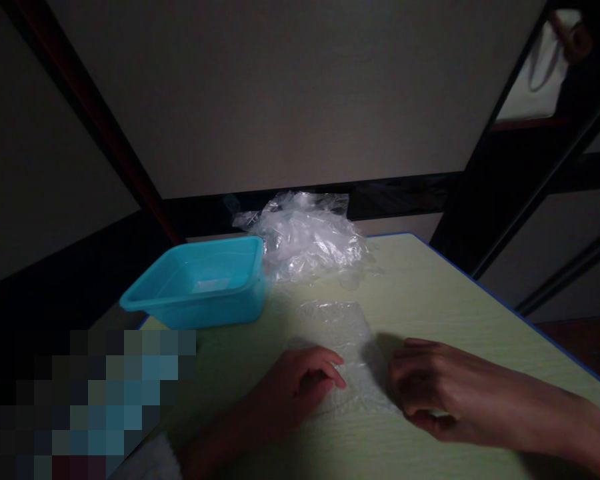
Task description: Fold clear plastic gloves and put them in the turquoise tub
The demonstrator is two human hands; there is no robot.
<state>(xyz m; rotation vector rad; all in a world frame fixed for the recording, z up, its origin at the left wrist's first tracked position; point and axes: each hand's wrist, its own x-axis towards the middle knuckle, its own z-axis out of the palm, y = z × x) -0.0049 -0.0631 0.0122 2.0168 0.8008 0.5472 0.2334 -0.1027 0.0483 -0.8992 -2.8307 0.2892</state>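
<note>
A clear plastic bag (343, 333) lies flat on the pale green table (410, 287), between my two hands. My left hand (305, 383) is over the bag's left side, its fingers curled with a gap between thumb and fingertips and nothing visible in them. At the bag's lower right corner is my right hand (425, 387), thumb and fingers bent together; the fingertips are hidden, so what they pinch there cannot be made out. Farther back lies a heap of crumpled clear plastic bags (313, 240).
A turquoise plastic basin (210, 310) stands at the table's back left, beside the heap. Behind the table rise pale panels (300, 100) with dark frames. A white bag (537, 80) is at the upper right. The lower left corner is pixelated.
</note>
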